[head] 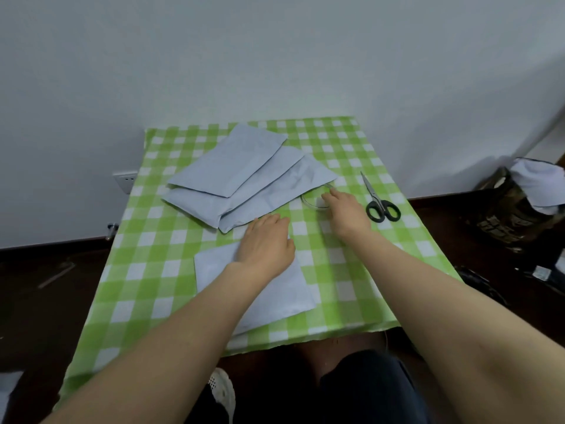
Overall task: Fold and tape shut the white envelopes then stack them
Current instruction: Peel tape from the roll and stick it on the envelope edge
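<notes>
Hands lay apart over the table (153,270), both of them bare. Our left hand (265,243) rested palm down with straight fingers on the far edge of the near white envelope (284,298), its fingertips past the paper on the green-and-white checked cloth. Our right hand (348,213) reached farther out, its fingertips (326,196) touching the clear tape roll (316,202); whether it pinched the roll we could not tell. That envelope lay flat before us, close to the table's front edge. Beyond the left hand three more white envelopes (232,172) lay fanned and overlapping toward the far left, the corner of the lowest just beside the tape roll. Black-handled scissors (375,195) lay closed to the right of the right hand, blades pointing away from us. On the floor at the right stood a dark bin (507,215) lined in white.
</notes>
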A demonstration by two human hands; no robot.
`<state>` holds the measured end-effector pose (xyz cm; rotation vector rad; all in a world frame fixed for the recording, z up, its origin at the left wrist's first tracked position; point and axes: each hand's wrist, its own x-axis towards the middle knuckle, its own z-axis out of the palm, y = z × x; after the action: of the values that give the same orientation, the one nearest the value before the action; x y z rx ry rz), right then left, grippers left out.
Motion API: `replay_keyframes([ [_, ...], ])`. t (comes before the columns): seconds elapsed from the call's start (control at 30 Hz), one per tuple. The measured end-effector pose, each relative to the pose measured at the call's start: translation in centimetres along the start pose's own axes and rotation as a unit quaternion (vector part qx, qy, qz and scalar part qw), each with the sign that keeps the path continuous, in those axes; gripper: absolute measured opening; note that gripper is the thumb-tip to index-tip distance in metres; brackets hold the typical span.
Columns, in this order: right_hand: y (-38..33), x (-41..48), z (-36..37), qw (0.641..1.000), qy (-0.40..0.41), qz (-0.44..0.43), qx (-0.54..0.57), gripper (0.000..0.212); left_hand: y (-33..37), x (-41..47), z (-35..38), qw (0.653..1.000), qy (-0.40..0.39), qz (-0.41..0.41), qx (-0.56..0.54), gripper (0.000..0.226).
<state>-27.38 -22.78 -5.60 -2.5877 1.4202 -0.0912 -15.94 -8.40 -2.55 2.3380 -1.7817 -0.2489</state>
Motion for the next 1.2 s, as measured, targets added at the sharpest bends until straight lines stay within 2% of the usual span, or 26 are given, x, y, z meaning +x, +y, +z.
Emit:
replay_keyframes([
  [0.1, 0.4, 0.0, 0.5, 1.000, 0.006, 0.001, -0.011, 0.036, -0.1, -0.4, -0.3, 0.999, -0.020, -0.013, -0.035, 0.045],
  [0.3, 1.3, -3.6, 1.0, 0.999, 0.036, -0.020, -0.010, 0.031, -1.7, -3.9, -0.3, 0.996, -0.041, -0.010, -0.074, 0.061],
  [0.47, 0.7, -7.4, 0.6, 0.996, 0.041, -0.062, -0.040, 0.034, -2.8, -8.9, 0.6, 0.994, -0.107, 0.017, 0.030, 0.099],
  [0.53, -0.4, -9.0, 0.0, 0.993, 0.053, -0.106, 0.015, 0.040, -3.0, -10.1, 1.0, 0.991, -0.118, 0.016, 0.054, 0.105],
  [0.57, -1.2, -9.8, -0.3, 0.987, 0.042, -0.143, 0.064, 0.040, -3.0, -10.4, 1.0, 0.992, -0.122, 0.010, 0.044, 0.104],
  [0.63, -2.8, -11.3, -0.7, 0.966, -0.039, -0.204, 0.151, 0.041, -2.8, -10.7, 0.8, 0.992, -0.128, 0.008, 0.013, 0.100],
  [0.7, -3.9, -12.2, -0.6, 0.955, -0.134, -0.214, 0.158, 0.057, -2.7, -10.8, 0.6, 0.992, -0.129, 0.011, -0.007, 0.093],
  [0.77, -4.4, -12.4, -0.3, 0.955, -0.167, -0.212, 0.122, 0.067, -3.0, -10.9, 0.4, 0.992, -0.128, 0.013, -0.018, 0.082],
  [0.83, -4.5, -12.4, -0.4, 0.959, -0.165, -0.207, 0.105, 0.065, -3.3, -10.8, 0.4, 0.992, -0.121, 0.014, -0.019, 0.069],
  [0.93, -4.8, -12.4, -0.7, 0.963, -0.154, -0.198, 0.097, 0.047, -3.3, -10.8, 0.2, 0.994, -0.102, 0.025, -0.010, 0.055],
  [1.0, -4.9, -12.3, -0.9, 0.964, -0.144, -0.197, 0.105, 0.036, -3.4, -10.9, 0.0, 0.995, -0.096, 0.035, -0.008, 0.055],
  [1.1, -4.9, -12.1, -0.7, 0.970, -0.114, -0.157, 0.145, 0.030, -4.8, -10.8, -0.2, 0.995, -0.090, 0.027, -0.029, 0.059],
  [1.2, -5.4, -11.5, -0.5, 0.960, -0.084, -0.102, 0.248, 0.030, -6.5, -10.3, -0.2, 0.986, 0.024, -0.067, -0.150, 0.041],
])
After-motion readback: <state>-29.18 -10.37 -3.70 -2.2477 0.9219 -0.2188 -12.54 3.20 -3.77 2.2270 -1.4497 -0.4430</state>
